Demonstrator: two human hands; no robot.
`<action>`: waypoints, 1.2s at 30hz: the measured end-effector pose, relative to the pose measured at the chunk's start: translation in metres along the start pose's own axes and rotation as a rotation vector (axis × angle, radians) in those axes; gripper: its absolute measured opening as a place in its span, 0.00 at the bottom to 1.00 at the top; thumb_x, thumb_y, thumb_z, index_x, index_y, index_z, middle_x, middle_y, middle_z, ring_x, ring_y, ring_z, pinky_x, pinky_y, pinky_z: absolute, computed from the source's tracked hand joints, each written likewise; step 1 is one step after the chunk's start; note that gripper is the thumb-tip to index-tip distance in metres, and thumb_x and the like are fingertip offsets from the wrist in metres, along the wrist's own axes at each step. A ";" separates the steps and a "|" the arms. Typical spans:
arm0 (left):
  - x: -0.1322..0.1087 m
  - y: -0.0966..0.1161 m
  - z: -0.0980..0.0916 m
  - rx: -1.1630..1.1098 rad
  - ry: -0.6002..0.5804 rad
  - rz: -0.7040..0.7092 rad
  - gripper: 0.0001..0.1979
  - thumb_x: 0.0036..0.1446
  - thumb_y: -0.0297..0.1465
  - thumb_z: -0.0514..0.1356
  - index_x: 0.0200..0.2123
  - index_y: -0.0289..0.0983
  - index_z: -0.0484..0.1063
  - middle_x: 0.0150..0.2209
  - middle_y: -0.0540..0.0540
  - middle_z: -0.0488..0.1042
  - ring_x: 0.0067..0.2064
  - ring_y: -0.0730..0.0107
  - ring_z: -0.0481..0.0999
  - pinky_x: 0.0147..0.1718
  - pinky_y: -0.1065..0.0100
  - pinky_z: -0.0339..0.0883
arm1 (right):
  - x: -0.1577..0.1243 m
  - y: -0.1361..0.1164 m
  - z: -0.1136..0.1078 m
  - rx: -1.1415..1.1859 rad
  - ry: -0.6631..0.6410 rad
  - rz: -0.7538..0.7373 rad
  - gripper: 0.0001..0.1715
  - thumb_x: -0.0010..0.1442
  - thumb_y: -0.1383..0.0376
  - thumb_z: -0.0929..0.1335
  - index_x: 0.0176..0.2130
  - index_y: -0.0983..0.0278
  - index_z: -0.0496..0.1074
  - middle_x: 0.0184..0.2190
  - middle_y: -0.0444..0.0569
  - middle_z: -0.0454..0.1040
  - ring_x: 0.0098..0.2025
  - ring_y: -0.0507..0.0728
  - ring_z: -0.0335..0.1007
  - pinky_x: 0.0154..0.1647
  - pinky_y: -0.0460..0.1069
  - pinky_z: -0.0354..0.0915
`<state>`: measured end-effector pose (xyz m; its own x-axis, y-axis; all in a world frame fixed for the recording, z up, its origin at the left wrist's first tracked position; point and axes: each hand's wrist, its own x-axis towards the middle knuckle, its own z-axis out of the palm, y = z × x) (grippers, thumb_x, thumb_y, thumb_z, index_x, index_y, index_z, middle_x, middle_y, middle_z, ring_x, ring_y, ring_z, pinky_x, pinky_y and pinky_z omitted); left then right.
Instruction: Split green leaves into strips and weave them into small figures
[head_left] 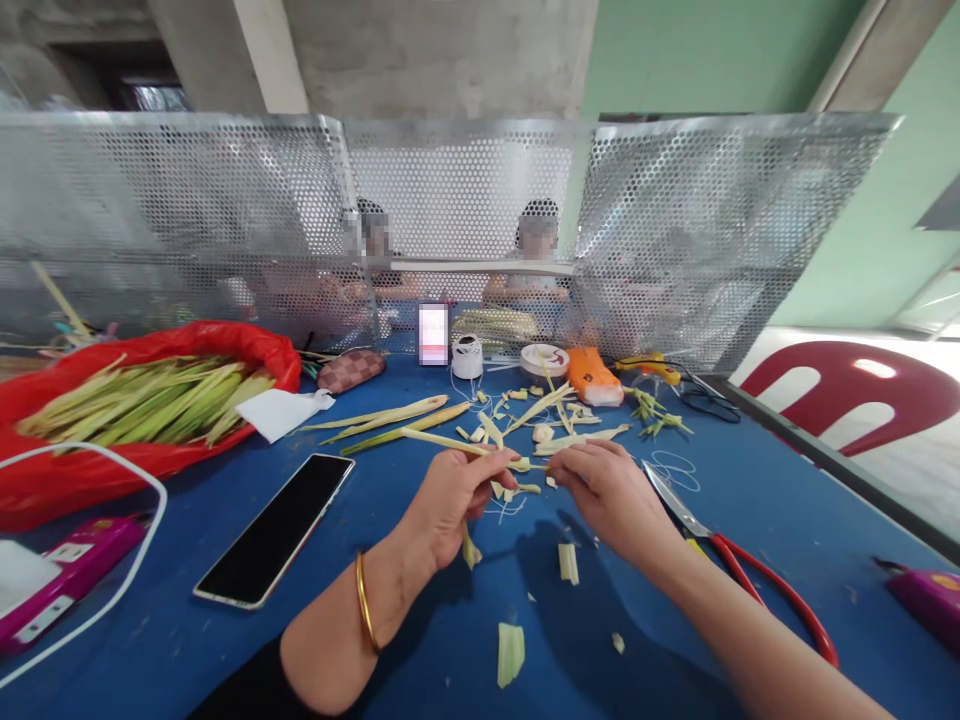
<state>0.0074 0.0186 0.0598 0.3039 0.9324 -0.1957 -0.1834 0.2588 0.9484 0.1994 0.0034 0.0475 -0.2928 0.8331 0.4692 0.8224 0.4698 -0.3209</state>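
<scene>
Rm w/ grey wall (450, 60) & green wall (712, 60);
perf. metal partition (675, 200) stands across blue table (637, 640); red chair (810, 355) on R

Bright, soft-shadowed, stretched toward edges

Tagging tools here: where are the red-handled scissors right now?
Head view, right side: the red-handled scissors lie on the blue table, alongside the right forearm, between it and the purple object at the picture's right edge.

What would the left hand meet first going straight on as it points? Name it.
Probably the right hand: its fingertips face those of the left hand across a narrow gap. One view leaves depth unclear.
</scene>
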 end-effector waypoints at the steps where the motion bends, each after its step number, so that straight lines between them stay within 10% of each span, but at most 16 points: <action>1: -0.001 0.000 0.000 -0.026 -0.034 -0.014 0.14 0.50 0.37 0.63 0.34 0.31 0.76 0.23 0.50 0.70 0.17 0.87 0.46 0.18 0.73 0.34 | 0.000 0.002 0.000 0.025 -0.012 0.018 0.12 0.62 0.71 0.62 0.30 0.61 0.72 0.29 0.44 0.77 0.35 0.55 0.72 0.46 0.54 0.58; 8: -0.003 -0.002 0.003 -0.009 -0.114 0.010 0.16 0.52 0.41 0.63 0.36 0.33 0.75 0.25 0.51 0.68 0.18 0.85 0.47 0.18 0.73 0.35 | 0.003 -0.008 0.000 0.409 0.011 0.102 0.12 0.63 0.61 0.63 0.40 0.60 0.75 0.39 0.50 0.77 0.43 0.59 0.71 0.46 0.54 0.62; 18: -0.007 -0.013 0.012 0.132 -0.177 -0.108 0.19 0.51 0.45 0.61 0.25 0.33 0.72 0.21 0.50 0.68 0.18 0.83 0.47 0.19 0.70 0.34 | -0.003 -0.028 0.015 1.296 0.000 0.583 0.12 0.51 0.58 0.73 0.26 0.64 0.73 0.19 0.42 0.70 0.27 0.52 0.65 0.35 0.49 0.61; 27: -0.009 -0.009 0.015 0.256 -0.228 -0.142 0.16 0.51 0.42 0.60 0.28 0.34 0.78 0.15 0.55 0.59 0.18 0.80 0.47 0.20 0.70 0.37 | -0.003 -0.020 0.026 1.133 0.088 0.610 0.20 0.50 0.52 0.71 0.21 0.64 0.68 0.18 0.42 0.67 0.24 0.51 0.61 0.30 0.48 0.58; 33: -0.010 -0.013 0.015 0.305 -0.237 -0.138 0.18 0.52 0.43 0.60 0.30 0.33 0.80 0.17 0.53 0.62 0.19 0.79 0.51 0.20 0.70 0.40 | 0.003 -0.009 -0.001 0.315 0.253 0.323 0.18 0.58 0.55 0.67 0.22 0.62 0.72 0.24 0.47 0.72 0.30 0.55 0.66 0.34 0.50 0.61; 36: -0.014 -0.015 0.019 0.368 -0.272 -0.114 0.14 0.53 0.39 0.59 0.28 0.34 0.79 0.16 0.53 0.63 0.20 0.78 0.53 0.22 0.70 0.44 | 0.003 -0.017 -0.006 0.549 0.066 0.193 0.09 0.56 0.60 0.68 0.29 0.60 0.76 0.31 0.47 0.74 0.33 0.55 0.70 0.32 0.49 0.65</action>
<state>0.0234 -0.0026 0.0529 0.5455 0.7908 -0.2775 0.1937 0.2032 0.9598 0.1879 -0.0039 0.0595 -0.1174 0.9071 0.4043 0.4795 0.4083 -0.7768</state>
